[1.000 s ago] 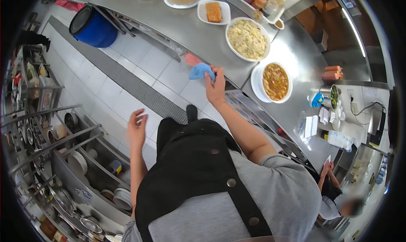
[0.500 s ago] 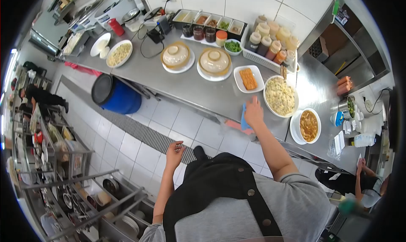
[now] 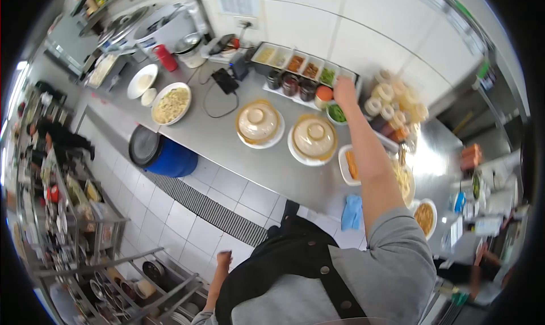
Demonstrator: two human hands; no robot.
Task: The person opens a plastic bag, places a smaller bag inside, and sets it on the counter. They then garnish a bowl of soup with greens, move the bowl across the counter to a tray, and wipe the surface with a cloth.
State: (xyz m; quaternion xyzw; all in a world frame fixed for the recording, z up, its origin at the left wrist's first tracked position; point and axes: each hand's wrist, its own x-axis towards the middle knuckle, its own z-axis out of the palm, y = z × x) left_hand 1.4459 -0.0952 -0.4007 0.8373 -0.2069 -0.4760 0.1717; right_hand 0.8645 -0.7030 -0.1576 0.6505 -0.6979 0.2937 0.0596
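My right hand (image 3: 345,91) reaches over the counter to the right end of the condiment tray (image 3: 272,44), beside the chopped green topping (image 3: 327,76). Its fingers are foreshortened and blurred, so any grip is hidden. Just below it are an orange-lidded jar (image 3: 323,94) and a bowl of green leaves (image 3: 336,114). My left hand (image 3: 225,259) hangs low beside my body above the floor, fingers curled, with nothing visible in it. Two lidded clay pots (image 3: 258,124) (image 3: 314,137) sit on white plates. My right forearm partly covers a dish with a golden-brown slab (image 3: 352,165) and a noodle bowl (image 3: 404,183).
A blue cloth (image 3: 352,212) hangs at the counter's front edge. Sauce bottles (image 3: 392,106) crowd a basket at right, beyond a soup bowl (image 3: 424,217). A noodle plate (image 3: 171,104) and blue barrel (image 3: 164,151) are left. A steel rack (image 3: 122,262) stands behind; other people work at both sides.
My right hand has left the blue cloth at the counter edge and moved up and away to the condiment tray. My left hand has dropped lower. The view has shifted, with the counter appearing lower.
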